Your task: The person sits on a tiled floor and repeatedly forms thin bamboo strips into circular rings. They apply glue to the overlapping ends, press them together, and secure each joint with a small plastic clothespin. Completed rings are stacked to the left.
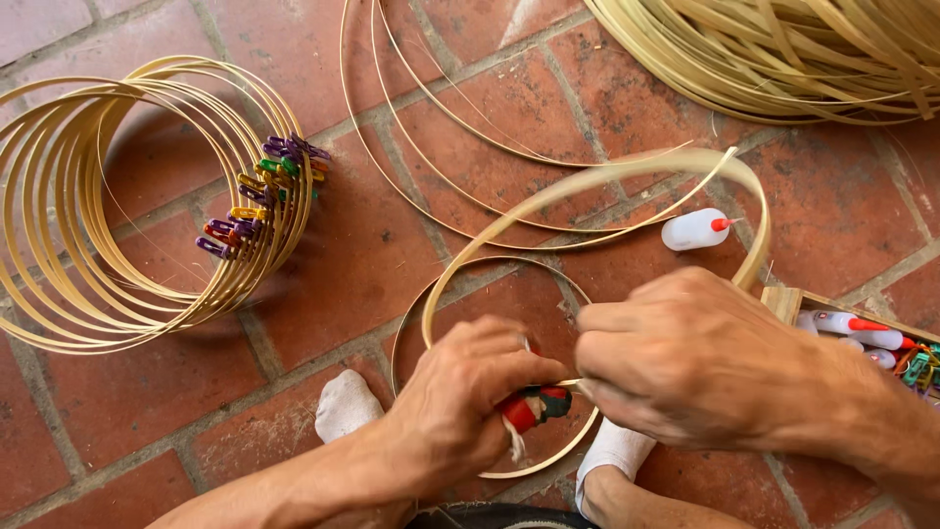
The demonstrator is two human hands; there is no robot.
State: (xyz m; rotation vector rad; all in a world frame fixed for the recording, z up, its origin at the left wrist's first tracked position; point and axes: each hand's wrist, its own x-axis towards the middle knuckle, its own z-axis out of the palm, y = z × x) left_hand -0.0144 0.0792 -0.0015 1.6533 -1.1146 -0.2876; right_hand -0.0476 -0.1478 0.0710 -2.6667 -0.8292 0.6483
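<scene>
1. The bamboo strip (597, 181) arches up and away from both hands, its loop stretching left to right above the brick floor (343, 274); its ends are hidden between the hands.
2. The left hand (460, 402) is closed on a red-handled tool (534, 407), mostly covered; the right hand (685, 358) pinches the strip, fingertips unseen.

1. Glue bottle (695, 230): small, white, red nozzle cap; lying on its side on the brick floor (333, 264), upper right of centre.
2. Wooden box (783, 302): open, at right edge; holds more white red-capped bottles (847, 323) and coloured clips (920, 367).
No labels, signs or screens.
</scene>
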